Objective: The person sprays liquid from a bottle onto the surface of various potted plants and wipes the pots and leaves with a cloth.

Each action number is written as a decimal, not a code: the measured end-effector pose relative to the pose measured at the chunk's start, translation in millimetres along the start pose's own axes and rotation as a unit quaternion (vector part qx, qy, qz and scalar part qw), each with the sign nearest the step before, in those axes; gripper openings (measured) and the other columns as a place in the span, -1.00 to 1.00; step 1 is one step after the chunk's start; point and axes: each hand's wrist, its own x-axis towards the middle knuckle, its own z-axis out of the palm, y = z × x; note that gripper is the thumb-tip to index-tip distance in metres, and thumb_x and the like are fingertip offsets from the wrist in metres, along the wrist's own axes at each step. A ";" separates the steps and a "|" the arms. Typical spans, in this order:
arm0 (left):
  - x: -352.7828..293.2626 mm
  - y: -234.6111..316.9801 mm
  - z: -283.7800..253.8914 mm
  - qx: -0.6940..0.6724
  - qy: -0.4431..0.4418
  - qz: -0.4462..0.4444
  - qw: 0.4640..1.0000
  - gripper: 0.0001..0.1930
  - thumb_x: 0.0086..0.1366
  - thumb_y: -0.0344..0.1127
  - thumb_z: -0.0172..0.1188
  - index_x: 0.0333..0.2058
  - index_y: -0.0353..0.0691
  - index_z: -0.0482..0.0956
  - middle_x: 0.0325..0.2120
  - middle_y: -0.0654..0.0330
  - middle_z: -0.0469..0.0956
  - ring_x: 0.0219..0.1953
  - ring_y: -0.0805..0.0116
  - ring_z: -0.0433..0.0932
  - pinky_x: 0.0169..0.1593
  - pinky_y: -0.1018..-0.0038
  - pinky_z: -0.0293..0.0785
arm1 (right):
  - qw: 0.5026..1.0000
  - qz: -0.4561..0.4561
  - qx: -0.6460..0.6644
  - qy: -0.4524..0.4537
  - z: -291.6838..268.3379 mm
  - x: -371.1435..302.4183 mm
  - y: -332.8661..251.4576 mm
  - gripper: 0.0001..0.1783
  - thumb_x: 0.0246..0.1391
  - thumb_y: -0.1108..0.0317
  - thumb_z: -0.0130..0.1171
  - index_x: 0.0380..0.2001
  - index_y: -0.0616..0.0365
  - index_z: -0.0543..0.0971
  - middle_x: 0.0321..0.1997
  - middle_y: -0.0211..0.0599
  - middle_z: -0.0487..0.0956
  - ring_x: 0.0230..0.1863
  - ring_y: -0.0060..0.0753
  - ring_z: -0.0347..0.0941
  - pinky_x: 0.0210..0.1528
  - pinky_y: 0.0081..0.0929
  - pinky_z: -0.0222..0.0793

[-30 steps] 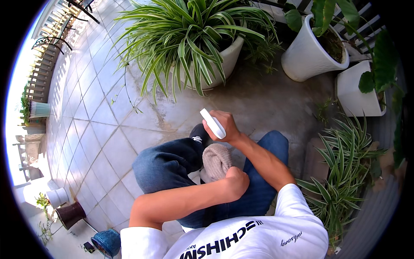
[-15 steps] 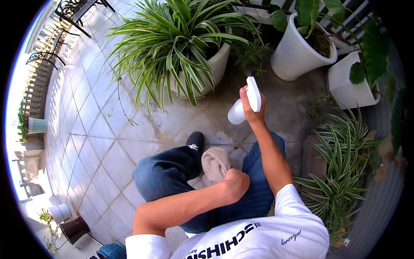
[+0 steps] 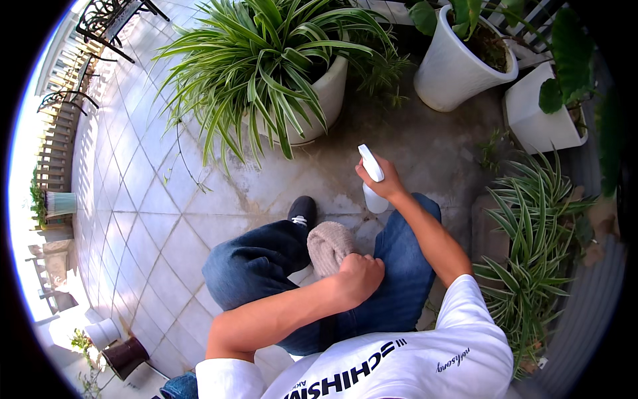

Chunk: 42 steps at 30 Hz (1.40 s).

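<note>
Wrapped round the neck of a white spray bottle (image 3: 375, 199), my right hand (image 3: 385, 177) holds it over the tiles, just beyond my right knee. Its white trigger head tilts up and to the left. My left hand (image 3: 361, 274) is closed on a folded beige cloth (image 3: 330, 247) between my knees; part of the cloth is hidden by the fingers. Ahead stands a large white pot (image 3: 325, 100) with a bushy spider plant (image 3: 272, 63), its striped leaves hanging over the rim. The bottle is apart from the pot and the leaves.
A tall white planter (image 3: 452, 70) and a square white planter (image 3: 538, 120) stand at the far right by a fence. More striped plants (image 3: 531, 233) grow along my right side. Black metal chairs (image 3: 109, 26) are at the far left; a dark brown pot (image 3: 125, 357) lies near lower left.
My right hand has drawn the spray bottle nearer to my knee, and the bottle's head has turned leftward. My left hand stays with the cloth, shifting only slightly.
</note>
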 end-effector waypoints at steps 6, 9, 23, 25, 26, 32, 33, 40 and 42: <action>-2.0 -0.1 -4.8 0.016 -0.017 0.010 1.000 -0.37 0.17 -0.38 0.13 0.21 -0.49 0.26 0.03 -0.34 0.40 -0.20 0.02 0.65 -0.25 0.33 0.59 | 0.983 -0.028 -0.090 -0.160 21.0 -20.3 11.0 -0.73 -0.04 0.14 0.21 -0.40 0.12 0.56 -0.45 -0.05 0.60 -0.37 0.10 0.54 -0.30 -0.13 0.45; -0.4 -0.9 -7.9 0.013 -0.005 -0.007 1.000 -0.41 0.17 -0.39 0.11 0.17 -0.56 0.29 0.05 -0.41 0.38 -0.15 0.02 0.64 -0.26 0.31 0.60 | 0.997 -0.004 -0.045 -0.069 20.9 -21.1 15.5 -0.69 -0.02 0.12 0.28 -0.39 0.14 0.54 -0.43 -0.06 0.60 -0.36 0.10 0.54 -0.31 -0.15 0.44; -75.0 -70.6 -132.4 -0.377 0.458 -0.119 0.796 -0.65 0.38 -0.26 0.12 0.01 -0.39 0.46 -0.20 0.02 0.62 -0.22 0.12 0.58 -0.11 0.37 0.45 | 0.985 -0.007 -0.125 0.120 -94.9 -0.8 130.8 -0.24 -0.16 -0.02 0.49 0.02 0.20 0.45 -0.09 -0.10 0.58 -0.07 -0.07 0.54 -0.05 -0.24 0.43; -83.6 -77.0 -143.1 -0.499 0.468 -0.085 0.724 -0.65 0.43 -0.23 0.08 0.08 -0.31 0.45 -0.07 0.18 0.59 -0.08 0.38 0.55 -0.01 0.45 0.44 | 0.986 0.053 -0.105 0.116 -103.3 -21.8 156.3 -0.29 -0.14 0.03 0.49 0.01 0.20 0.46 -0.07 -0.10 0.54 -0.09 -0.08 0.52 -0.05 -0.24 0.43; -84.7 -79.2 -144.1 -0.575 0.492 -0.011 0.653 -0.63 0.43 -0.22 0.06 0.11 -0.29 0.43 -0.06 0.16 0.57 -0.03 0.37 0.53 0.02 0.41 0.44 | 0.986 0.060 -0.087 0.131 -104.7 -33.5 167.0 -0.30 -0.13 0.05 0.49 -0.01 0.21 0.46 -0.08 -0.10 0.53 -0.11 -0.08 0.51 -0.06 -0.24 0.42; -107.7 -123.1 -128.1 -0.705 0.516 0.346 0.343 -0.50 0.49 0.00 -0.21 0.22 -0.19 0.29 0.15 0.08 0.40 0.15 0.18 0.43 0.14 0.17 0.45 | 0.969 0.047 -0.116 0.212 -75.6 -97.7 190.0 -0.29 -0.09 0.12 0.46 0.01 0.31 0.39 -0.06 0.01 0.45 -0.07 -0.01 0.44 -0.04 -0.20 0.37; -113.6 -127.6 -125.7 -0.685 0.536 0.348 0.349 -0.51 0.48 -0.02 -0.17 0.22 -0.19 0.30 0.15 0.08 0.40 0.15 0.17 0.43 0.13 0.17 0.46 | 0.967 0.044 -0.139 0.209 -74.5 -102.7 194.8 -0.32 -0.06 0.17 0.46 0.05 0.22 0.36 -0.03 -0.12 0.44 -0.05 -0.20 0.41 -0.01 -0.29 0.33; -70.6 -164.9 -83.1 -0.702 0.576 0.269 0.321 -0.52 0.44 -0.06 -0.09 0.18 -0.25 0.31 0.12 -0.02 0.40 0.18 0.06 0.36 0.18 0.11 0.33 | 0.941 0.258 0.140 0.170 -93.6 -145.0 240.4 -0.35 0.04 0.23 0.34 0.14 0.22 0.32 0.11 -0.09 0.40 0.05 -0.20 0.38 0.10 -0.31 0.30; -62.5 -161.1 -74.5 -0.709 0.579 0.253 0.313 -0.52 0.43 -0.06 -0.08 0.17 -0.27 0.31 0.11 -0.05 0.39 0.18 0.02 0.34 0.20 0.10 0.29 | 0.885 0.296 0.310 0.183 -101.8 -153.3 240.6 -0.35 0.06 0.25 0.31 0.17 0.23 0.31 0.15 -0.07 0.39 0.09 -0.18 0.37 0.13 -0.30 0.29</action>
